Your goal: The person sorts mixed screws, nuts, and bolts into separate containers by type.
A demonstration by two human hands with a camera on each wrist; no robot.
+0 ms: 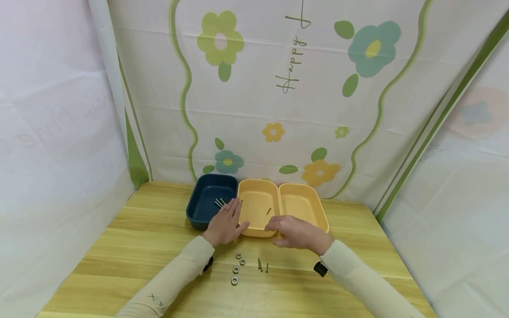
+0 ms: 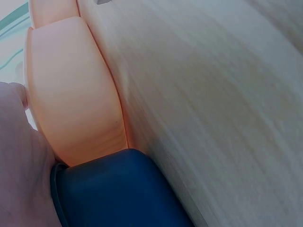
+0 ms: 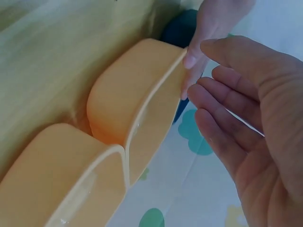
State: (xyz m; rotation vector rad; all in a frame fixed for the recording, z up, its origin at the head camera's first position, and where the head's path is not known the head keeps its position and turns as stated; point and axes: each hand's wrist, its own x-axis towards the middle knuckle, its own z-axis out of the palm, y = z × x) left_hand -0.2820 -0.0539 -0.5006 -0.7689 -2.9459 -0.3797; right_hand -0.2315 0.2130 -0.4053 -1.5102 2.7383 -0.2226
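My left hand point(image 1: 224, 225) lies with straight fingers over the adjoining rims of the blue box point(image 1: 195, 217) and the middle yellow box point(image 1: 254, 194). Long screws point(image 1: 219, 202) lie in the blue box beside its fingertips. Over the front of the middle yellow box, near the right yellow box point(image 1: 304, 205), hovers my right hand point(image 1: 300, 233). Its fingers are loosely bent with nothing between them, as the right wrist view shows of the hand point(image 3: 255, 109). A small screw point(image 1: 268, 211) is in the middle yellow box, just beyond these fingertips.
Several hex nuts point(image 1: 236, 269) lie on the wooden table point(image 1: 159, 229) in front of the boxes. Right of them are a few small screws point(image 1: 260, 264). A flower-printed cloth point(image 1: 246, 101) hangs behind the boxes, with white cloth on both sides.
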